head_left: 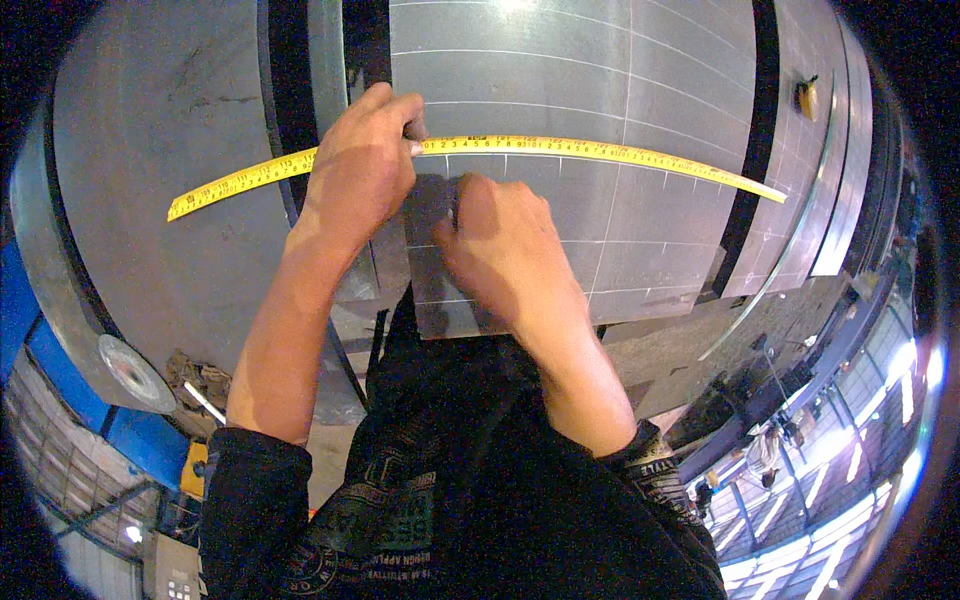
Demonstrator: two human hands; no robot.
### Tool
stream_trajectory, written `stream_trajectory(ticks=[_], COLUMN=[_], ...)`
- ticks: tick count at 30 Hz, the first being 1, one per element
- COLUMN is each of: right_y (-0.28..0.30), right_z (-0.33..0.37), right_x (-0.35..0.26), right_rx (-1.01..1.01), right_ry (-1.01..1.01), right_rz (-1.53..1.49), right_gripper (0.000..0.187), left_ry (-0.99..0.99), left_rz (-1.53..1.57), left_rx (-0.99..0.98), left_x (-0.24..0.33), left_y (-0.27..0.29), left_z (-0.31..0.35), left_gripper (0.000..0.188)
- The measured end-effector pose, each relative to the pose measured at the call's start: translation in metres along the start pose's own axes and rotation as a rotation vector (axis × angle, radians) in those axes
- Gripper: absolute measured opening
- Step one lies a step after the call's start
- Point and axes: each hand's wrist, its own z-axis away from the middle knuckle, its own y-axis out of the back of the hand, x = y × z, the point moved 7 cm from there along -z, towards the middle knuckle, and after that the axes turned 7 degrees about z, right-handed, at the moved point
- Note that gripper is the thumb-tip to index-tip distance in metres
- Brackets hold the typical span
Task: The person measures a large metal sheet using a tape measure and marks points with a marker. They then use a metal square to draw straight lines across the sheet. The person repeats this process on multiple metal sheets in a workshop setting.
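A yellow measuring tape (590, 149) stretches across a grey metal sheet (520, 75) and runs past its left and right edges. My left hand (362, 155) is closed over the tape at the sheet's left edge, pinching it between thumb and fingers. Below the tape, my right hand (515, 245) rests low over the sheet with its fingers curled in. Whatever it holds, if anything, is hidden by the fingers. Thin white lines cross the sheet lengthwise and crosswise, and several short marks stand just under the tape near my right hand.
To the left lies another grey metal plate (160, 110), with a dark gap between it and the sheet. A round disc (137, 368) sits at the lower left. On the right are a narrow metal strip (845, 190) and a small yellow object (807, 98).
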Motion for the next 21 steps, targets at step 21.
stream_trajectory(ticks=[21], right_y=[-0.022], right_z=[0.186], right_x=[0.103], right_rx=[-0.009], right_ry=[0.203], right_rz=[0.335], right_gripper=[0.018], left_ry=[0.009], left_rz=[0.006], left_rx=[0.151], left_x=[0.012], left_y=[0.020], left_z=[0.018], left_gripper=[0.014])
